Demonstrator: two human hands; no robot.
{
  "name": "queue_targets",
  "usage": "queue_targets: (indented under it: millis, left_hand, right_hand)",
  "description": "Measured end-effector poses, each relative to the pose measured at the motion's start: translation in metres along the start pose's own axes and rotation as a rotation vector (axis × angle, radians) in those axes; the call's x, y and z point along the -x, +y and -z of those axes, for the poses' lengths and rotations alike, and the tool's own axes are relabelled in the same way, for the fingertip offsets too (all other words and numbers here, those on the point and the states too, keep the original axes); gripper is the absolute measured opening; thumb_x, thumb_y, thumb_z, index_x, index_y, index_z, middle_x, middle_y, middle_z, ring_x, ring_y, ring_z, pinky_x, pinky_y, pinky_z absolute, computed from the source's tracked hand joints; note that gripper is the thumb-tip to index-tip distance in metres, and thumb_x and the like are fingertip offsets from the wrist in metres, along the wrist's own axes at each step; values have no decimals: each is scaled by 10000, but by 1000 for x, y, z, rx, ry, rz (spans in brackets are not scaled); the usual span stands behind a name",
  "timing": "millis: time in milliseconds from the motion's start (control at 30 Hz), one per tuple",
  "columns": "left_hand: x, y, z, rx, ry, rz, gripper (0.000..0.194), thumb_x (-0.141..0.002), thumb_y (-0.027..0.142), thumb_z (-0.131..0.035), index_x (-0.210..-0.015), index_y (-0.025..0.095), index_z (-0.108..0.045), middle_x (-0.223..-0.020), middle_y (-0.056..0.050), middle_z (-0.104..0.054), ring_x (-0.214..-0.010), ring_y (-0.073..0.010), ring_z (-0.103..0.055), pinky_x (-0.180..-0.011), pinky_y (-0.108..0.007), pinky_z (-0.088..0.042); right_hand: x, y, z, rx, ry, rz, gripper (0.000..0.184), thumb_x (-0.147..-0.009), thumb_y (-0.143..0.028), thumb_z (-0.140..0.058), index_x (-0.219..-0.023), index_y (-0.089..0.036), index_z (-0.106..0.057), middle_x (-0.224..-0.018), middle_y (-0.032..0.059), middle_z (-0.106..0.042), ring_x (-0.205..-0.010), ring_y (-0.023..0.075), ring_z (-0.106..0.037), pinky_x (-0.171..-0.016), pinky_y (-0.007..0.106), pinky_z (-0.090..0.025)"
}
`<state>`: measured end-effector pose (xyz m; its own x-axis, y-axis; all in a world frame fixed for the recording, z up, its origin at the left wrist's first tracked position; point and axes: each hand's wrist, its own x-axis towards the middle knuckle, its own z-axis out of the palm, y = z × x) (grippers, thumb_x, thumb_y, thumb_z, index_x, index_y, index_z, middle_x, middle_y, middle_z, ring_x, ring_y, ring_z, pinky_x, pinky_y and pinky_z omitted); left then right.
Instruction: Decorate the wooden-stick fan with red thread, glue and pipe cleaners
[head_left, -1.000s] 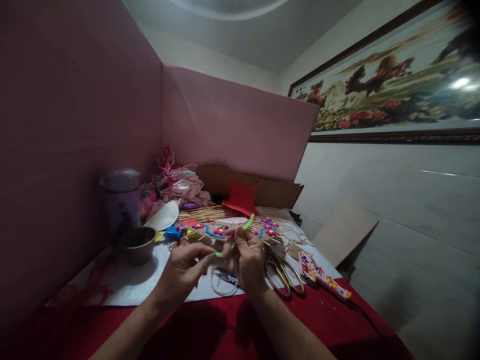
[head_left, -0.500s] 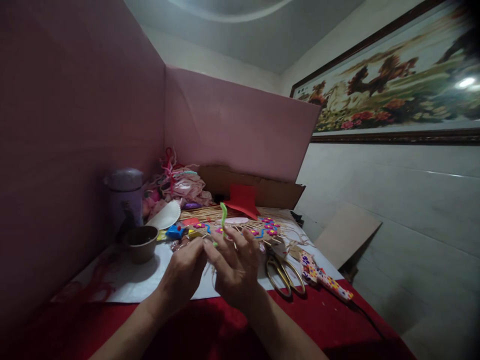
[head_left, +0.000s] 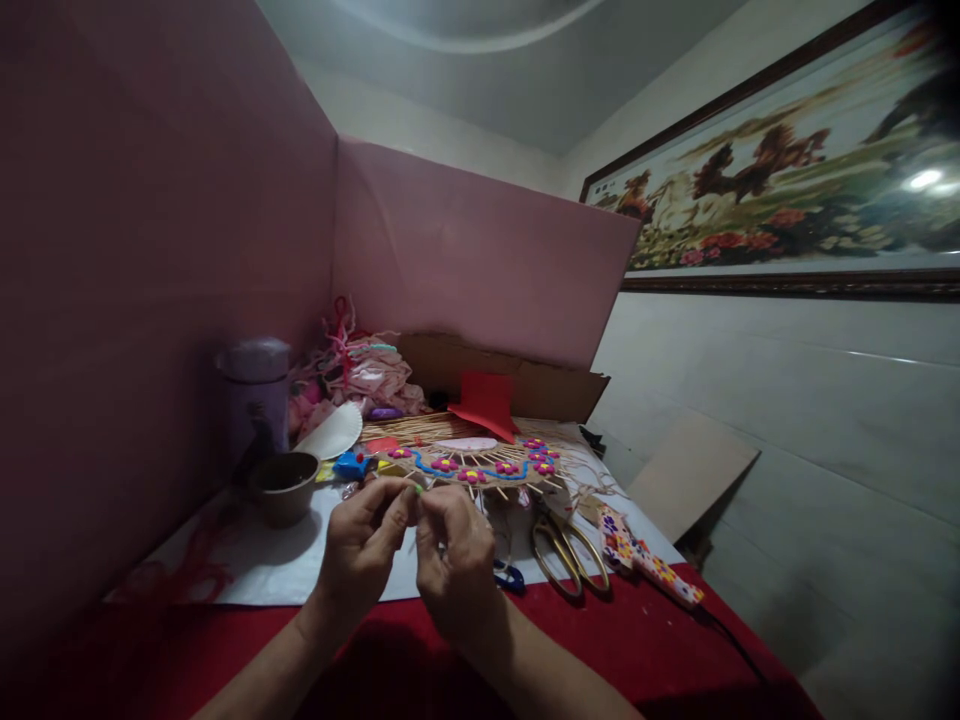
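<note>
My left hand and my right hand meet fingertip to fingertip above the white sheet. Both are closed in a pinch. Between them shows a small bit of a green strip, which looks like modelling clay; the fingers hide the rest of it. Just beyond lies a fan-shaped piece of brown card with thin sticks fanning across it, pink flowers with yellow centres and a blue wavy line. Beside my right hand rest gold-handled scissors, with a small blue-handled tool partly behind the hand.
A brown bowl and a purple bottle stand at the left. Blue packets lie nearby. A flower-patterned glue gun with a cord lies at the right. Behind are red paper and heaped pink material.
The green strip stood upright above my fingers; now only a small bit shows between them. My right hand's spread fingers have curled into a pinch and lowered, uncovering the flowered card.
</note>
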<state>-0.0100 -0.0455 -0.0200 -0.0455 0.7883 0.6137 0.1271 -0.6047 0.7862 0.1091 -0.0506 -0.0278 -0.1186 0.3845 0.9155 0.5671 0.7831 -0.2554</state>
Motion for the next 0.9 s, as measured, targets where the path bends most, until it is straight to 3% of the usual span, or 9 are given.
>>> queue_targets:
  millis: [100,233,400,567,667,767,900]
  left_hand:
    - [2,-5,-4,50,39,24,163,-819,304,-569,-789,159,-637,-551,33,-505,-467,-86,-428,-447,-199,-360]
    - [-1,-8,-1,-67,42,-71,151,-824,263,-561,-779,164,-665,-535,27,-524,-499,-94,-471,-489,-198,-400]
    - [-8,-7,4,-136,54,-176,107,-784,210,-577,-792,165,-674,-671,-18,-642,-583,-119,-552,-550,-216,-446]
    - [-11,-2,6,-145,-79,-48,158,-805,273,-565,-754,160,-663,-650,-21,-638,-586,-129,-557,-519,-219,-423]
    - [-11,3,8,-212,-149,-55,174,-810,284,-557,-736,160,-653,-654,-20,-629,-600,-130,-541,-549,-231,-410]
    - [-11,4,7,-161,-124,-12,186,-799,303,-563,-701,158,-625,-628,-10,-589,-590,-121,-509,-550,-229,-400]
    - [-8,1,0,190,-30,266,238,-746,390,-621,-709,159,-574,-524,51,-462,-439,-64,-370,-408,-180,-293]
  right_hand:
    - [1,1,-3,14,-1,1,109,-899,-116,-415,-920,-177,-503,-820,62,-591,-765,173,-565,-663,281,-455]
    - [-2,7,-2,69,20,-54,104,-906,-142,-423,-931,-171,-520,-815,56,-595,-747,173,-565,-659,282,-442]
    - [-6,10,2,137,-6,8,147,-885,-109,-412,-890,-174,-545,-776,53,-601,-725,184,-549,-644,287,-422]
    - [-8,15,4,168,4,62,150,-841,-76,-427,-830,-176,-539,-760,58,-602,-718,190,-539,-644,295,-419]
    - [-8,16,6,193,-16,102,154,-834,-68,-426,-846,-170,-541,-776,67,-605,-728,197,-537,-654,306,-425]
    - [-6,14,5,169,-39,88,152,-842,-58,-424,-855,-168,-528,-785,66,-599,-740,194,-533,-660,303,-428]
    - [-2,8,-4,103,-42,47,132,-873,-71,-418,-848,-167,-505,-768,61,-574,-735,184,-526,-658,292,-432]
